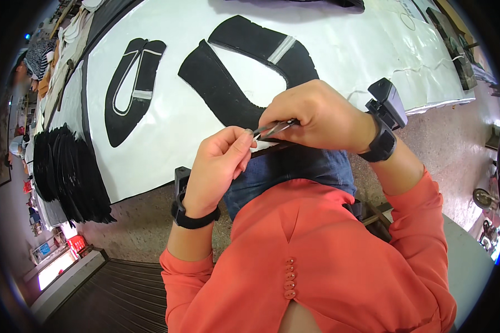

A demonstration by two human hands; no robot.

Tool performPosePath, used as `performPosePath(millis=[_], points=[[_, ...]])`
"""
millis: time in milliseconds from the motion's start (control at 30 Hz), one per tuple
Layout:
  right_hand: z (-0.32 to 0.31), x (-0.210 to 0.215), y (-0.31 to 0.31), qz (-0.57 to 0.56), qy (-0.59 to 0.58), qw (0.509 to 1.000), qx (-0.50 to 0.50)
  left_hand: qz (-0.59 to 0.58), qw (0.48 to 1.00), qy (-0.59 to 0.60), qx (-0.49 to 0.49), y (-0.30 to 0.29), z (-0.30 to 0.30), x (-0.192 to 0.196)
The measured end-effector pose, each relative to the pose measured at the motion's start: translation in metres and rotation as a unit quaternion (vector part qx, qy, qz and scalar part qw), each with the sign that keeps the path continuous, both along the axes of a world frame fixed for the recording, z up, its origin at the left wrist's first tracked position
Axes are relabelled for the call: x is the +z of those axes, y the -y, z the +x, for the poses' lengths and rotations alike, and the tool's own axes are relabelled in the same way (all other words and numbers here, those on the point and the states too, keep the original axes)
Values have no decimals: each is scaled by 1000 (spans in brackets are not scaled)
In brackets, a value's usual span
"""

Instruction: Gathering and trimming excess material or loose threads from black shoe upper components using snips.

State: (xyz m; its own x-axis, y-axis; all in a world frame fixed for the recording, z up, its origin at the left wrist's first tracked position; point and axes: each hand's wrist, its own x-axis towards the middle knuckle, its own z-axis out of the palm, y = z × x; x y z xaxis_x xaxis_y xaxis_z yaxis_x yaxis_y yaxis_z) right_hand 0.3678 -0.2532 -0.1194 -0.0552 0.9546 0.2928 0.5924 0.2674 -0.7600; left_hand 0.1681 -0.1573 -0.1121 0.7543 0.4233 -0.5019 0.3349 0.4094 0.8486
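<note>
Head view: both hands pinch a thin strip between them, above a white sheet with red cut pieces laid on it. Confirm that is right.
One thing is wrong: the cut pieces on the white sheet are black, not red. The head view shows it. The left hand and right hand do pinch a thin strip between them above that sheet.

At the lower left edge of the frame, a small red crate [75, 242] sits on the floor beside a pale box [42, 251] with blue markings, both blurred by the lens rim. Near them lies a bright, white-lit rectangular panel [54, 270]; whether it is a screen cannot be told.
</note>
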Motion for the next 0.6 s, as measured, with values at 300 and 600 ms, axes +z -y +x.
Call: performPosePath(millis=[300,600], points=[[49,21,-6,-108,-29,983,-145,639,767,-63,-15,-16,9,-11],[76,26,-17,-114,27,974,-196,732,666,-97,-104,5,0,-22]])
